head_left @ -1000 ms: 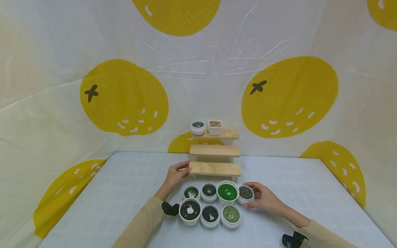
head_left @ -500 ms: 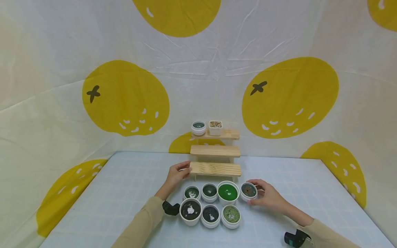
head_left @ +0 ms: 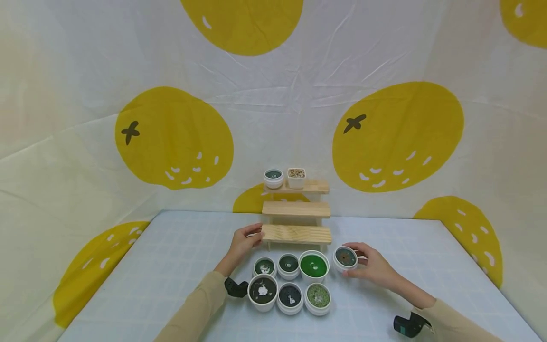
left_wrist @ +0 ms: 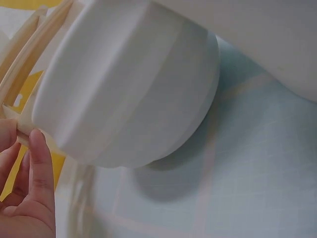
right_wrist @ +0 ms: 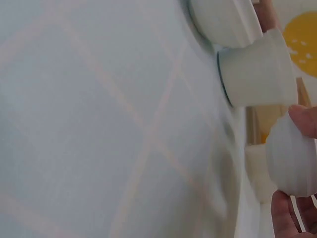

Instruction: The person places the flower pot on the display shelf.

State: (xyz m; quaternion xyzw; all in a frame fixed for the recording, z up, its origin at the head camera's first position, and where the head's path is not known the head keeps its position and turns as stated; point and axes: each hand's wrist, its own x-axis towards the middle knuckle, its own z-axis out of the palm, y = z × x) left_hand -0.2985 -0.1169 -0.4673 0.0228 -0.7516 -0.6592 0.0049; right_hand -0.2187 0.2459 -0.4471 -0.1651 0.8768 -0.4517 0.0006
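Observation:
My right hand grips a small round white pot with dark filling and a brown patch in the middle. In the right wrist view the thumb and fingers hold that white pot on opposite sides, raised off the cloth. My left hand is at the left end of the lowest step of a three-step wooden stand. The left wrist view shows the thumb and a finger pinching the step's corner. On the top step stand a round pot and a square pot of pebbles.
Several white pots sit close together in two rows in front of the stand, including a larger pot filled with green and one with dark filling. A pale checked cloth covers the table. A fruit-patterned curtain hangs behind.
My right hand has lifted its pot from beside the green-filled one and carried it slightly right and up. My left hand has stayed at the stand.

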